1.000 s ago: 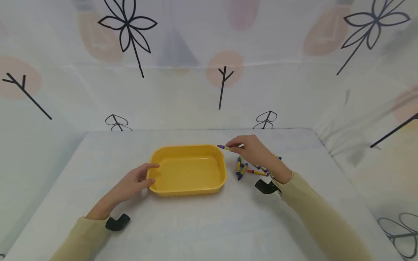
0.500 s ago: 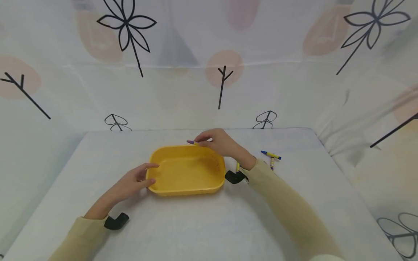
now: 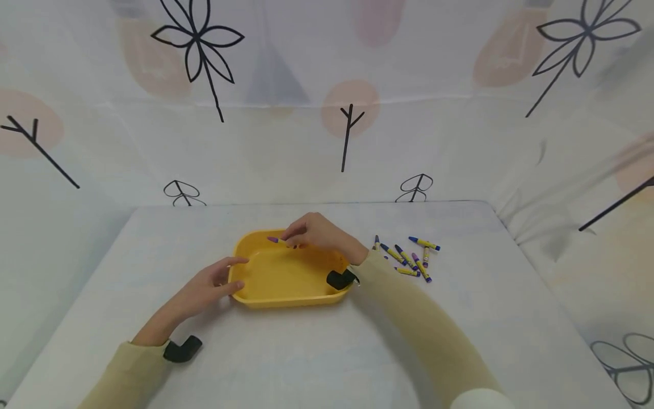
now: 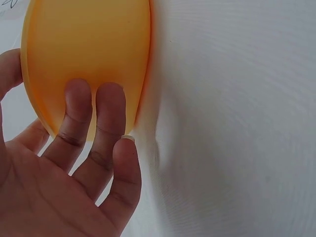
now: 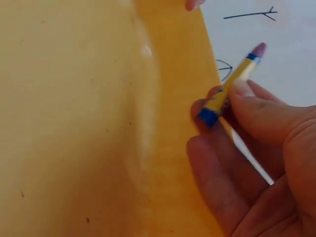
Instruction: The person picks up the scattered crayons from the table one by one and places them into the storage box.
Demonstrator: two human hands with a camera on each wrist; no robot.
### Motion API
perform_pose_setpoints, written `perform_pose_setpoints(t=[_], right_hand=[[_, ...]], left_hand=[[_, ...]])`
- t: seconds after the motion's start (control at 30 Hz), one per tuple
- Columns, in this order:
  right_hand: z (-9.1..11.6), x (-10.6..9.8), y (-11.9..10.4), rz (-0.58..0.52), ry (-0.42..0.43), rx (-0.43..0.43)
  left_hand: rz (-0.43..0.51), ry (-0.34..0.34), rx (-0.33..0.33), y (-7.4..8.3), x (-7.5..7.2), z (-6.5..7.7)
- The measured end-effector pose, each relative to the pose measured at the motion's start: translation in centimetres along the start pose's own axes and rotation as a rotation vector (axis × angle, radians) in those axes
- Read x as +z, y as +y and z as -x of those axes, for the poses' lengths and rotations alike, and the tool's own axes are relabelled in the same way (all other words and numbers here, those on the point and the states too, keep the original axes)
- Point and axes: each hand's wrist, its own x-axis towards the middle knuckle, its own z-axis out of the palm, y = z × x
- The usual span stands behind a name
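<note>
A purple crayon (image 3: 276, 241) in a yellow wrapper with blue bands is pinched between the thumb and fingers of my right hand (image 3: 317, 232). That hand is over the right half of a shallow yellow tray (image 3: 286, 281), near its far wall. In the right wrist view the crayon (image 5: 244, 68) tilts, its purple tip up and its blue end toward the tray. My left hand (image 3: 204, 286) holds the tray's left end, thumb and index finger over the rim. The left wrist view shows other fingertips against the tray's wall (image 4: 94, 39). The visible tray floor bears no crayons.
Several more crayons (image 3: 406, 258) with yellow wrappers lie loosely grouped on the white table (image 3: 296, 358), right of the tray. A patterned cloth (image 3: 286, 142) rises behind the table and along its sides. Each wrist wears a black device (image 3: 183, 349).
My right hand has carried the purple crayon leftward from beside the crayon group to over the tray, then lower. The left hand stays at the tray's left end.
</note>
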Motion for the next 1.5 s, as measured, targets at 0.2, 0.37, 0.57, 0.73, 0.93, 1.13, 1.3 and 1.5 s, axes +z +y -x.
perform_pose_setpoints(t=[0.2,0.37,0.57,0.73,0.93,1.13,1.3,1.5], right_hand=[[-0.4,0.9,0.6,0.058,-0.078,0.013],[-0.5,1.6,0.8,0.185,-0.086,-0.001],[-0.6,2.2,0.5,0.361,-0.051,-0.023],[-0.7,2.4,0.4,0.436,-0.018,-0.005],[-0.4,2.3,0.4,0.375,-0.007,0.010],[0.5,0.5,0.0,0.194,0.006,0.018],[2.6,-2.8,-0.6,0.171,0.075,0.004],[6.8,-6.6,1.3,0.173,0.220,0.073]], left_hand=[[0.006,0.002,-0.020,0.0,0.0,0.0],[0.023,0.010,-0.035,0.0,-0.1,0.1],[0.019,0.020,-0.034,0.0,-0.1,0.2],[0.021,0.014,-0.035,0.0,-0.1,0.2],[0.016,0.016,-0.039,0.0,0.1,0.1],[0.015,0.006,-0.027,0.1,0.3,0.1],[0.008,0.002,-0.029,0.0,0.4,0.1],[0.019,-0.005,-0.028,-0.1,0.4,0.2]])
